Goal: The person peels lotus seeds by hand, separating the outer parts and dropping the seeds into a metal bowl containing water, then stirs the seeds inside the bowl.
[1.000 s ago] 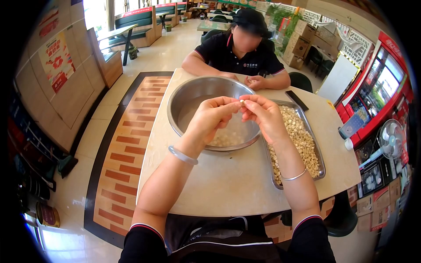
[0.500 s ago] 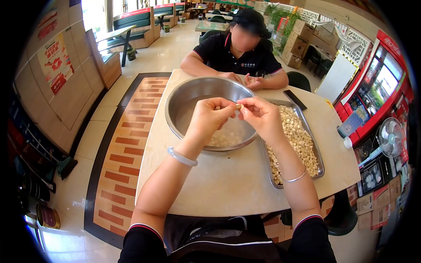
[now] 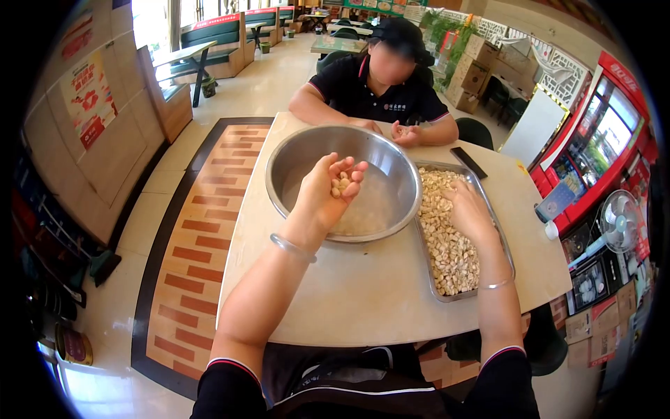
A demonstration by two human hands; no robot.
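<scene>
Over the large steel basin my left hand is turned palm up, its fingers curled round several small pale seeds that look like lotus seeds. Cloudy water stands in the basin, with more seeds faintly showing under it. My right hand is over the metal tray at the right, its fingers reaching down onto the heap of pale seeds. Those fingers look extended and somewhat apart; their tips are partly hidden against the seeds.
A co-worker in a black cap and shirt sits across the table, with seeds in one cupped hand. A dark flat object lies beyond the tray. To the right stand a fan and a red drinks fridge.
My hands were together over the basin, pinching one seed between them. They have parted: the right has moved to the tray, the left has turned palm up.
</scene>
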